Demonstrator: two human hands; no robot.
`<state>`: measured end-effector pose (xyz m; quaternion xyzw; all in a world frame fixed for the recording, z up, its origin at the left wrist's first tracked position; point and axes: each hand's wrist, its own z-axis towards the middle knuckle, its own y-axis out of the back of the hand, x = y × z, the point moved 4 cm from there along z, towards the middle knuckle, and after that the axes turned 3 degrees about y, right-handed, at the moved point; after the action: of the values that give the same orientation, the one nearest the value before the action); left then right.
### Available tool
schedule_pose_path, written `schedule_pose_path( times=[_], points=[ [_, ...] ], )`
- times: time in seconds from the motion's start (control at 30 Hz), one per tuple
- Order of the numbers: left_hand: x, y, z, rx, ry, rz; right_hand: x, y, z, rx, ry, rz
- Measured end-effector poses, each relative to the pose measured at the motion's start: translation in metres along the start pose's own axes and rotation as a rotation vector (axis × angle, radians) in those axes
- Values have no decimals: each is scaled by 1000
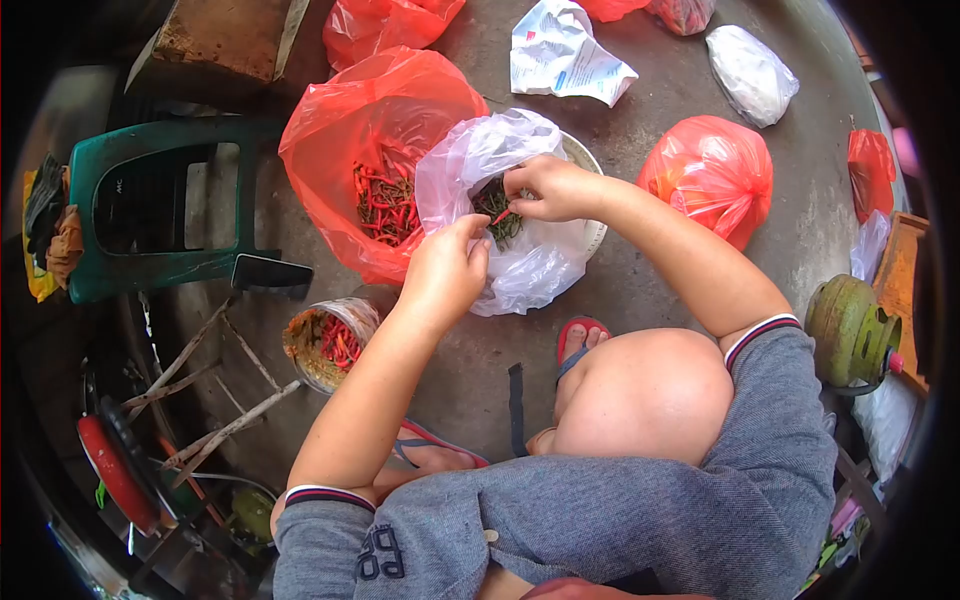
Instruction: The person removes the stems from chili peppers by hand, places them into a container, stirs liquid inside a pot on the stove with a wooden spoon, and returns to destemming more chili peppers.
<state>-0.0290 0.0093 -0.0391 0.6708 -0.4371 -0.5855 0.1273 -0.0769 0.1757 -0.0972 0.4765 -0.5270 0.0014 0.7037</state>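
Observation:
A white translucent plastic bag point(535, 275) stands open inside a white round container point(594, 232), with dark green stems and bits of red chili point(496, 208) at its bottom. My right hand point(550, 188) reaches over the bag, fingers pinched at a small red chili point(504, 216). My left hand point(448, 265) is at the bag's near left side, thumb and fingertips bent together; what they hold, if anything, is too small to make out. Left of it, an open red plastic bag point(330, 190) holds many red chilies with stems point(388, 200).
A clear tub point(350, 315) of red chilies stands by my left forearm. A tied red bag point(710, 175), a white bag point(752, 75) and a crumpled printed sack point(560, 55) lie on the floor. A green plastic chair point(100, 220) is left; a green gas cylinder point(845, 330) is right.

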Motion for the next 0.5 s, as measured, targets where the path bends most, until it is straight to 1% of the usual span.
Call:
schedule_pose_path(
  times=[0.03,0.07,0.13,0.2,0.23,0.27,0.3,0.37,0.4,0.43,0.47,0.5],
  points=[
    [-1,-3,3,0,0,1,5,8,1,62,-21,82],
    [-3,-4,6,-33,8,1,9,12,-2,136,-154,132],
    [-1,-7,12,-64,16,-1,16,17,-1,159,-136,184],
    [7,-12,17,-11,108,-98,19,15,0,180,-120,236],
    [7,-10,16,-9,107,-100,20,14,0,171,-102,126],
    [7,-4,13,-46,53,-70,19,13,1,161,-84,14],
    [4,4,9,-83,-1,-39,16,10,1,160,-88,15],
    [2,26,-4,-73,97,-167,8,5,4,164,-107,-226],
    [6,37,-12,-95,93,-229,11,3,8,163,-110,-226],
    [-1,54,-22,-121,159,-259,11,-2,14,254,-201,-209],
    [-1,71,-33,-106,193,-234,11,-8,18,346,-291,-190],
    [6,82,-45,-115,238,-248,13,-12,22,347,-291,-187]
  ],
)
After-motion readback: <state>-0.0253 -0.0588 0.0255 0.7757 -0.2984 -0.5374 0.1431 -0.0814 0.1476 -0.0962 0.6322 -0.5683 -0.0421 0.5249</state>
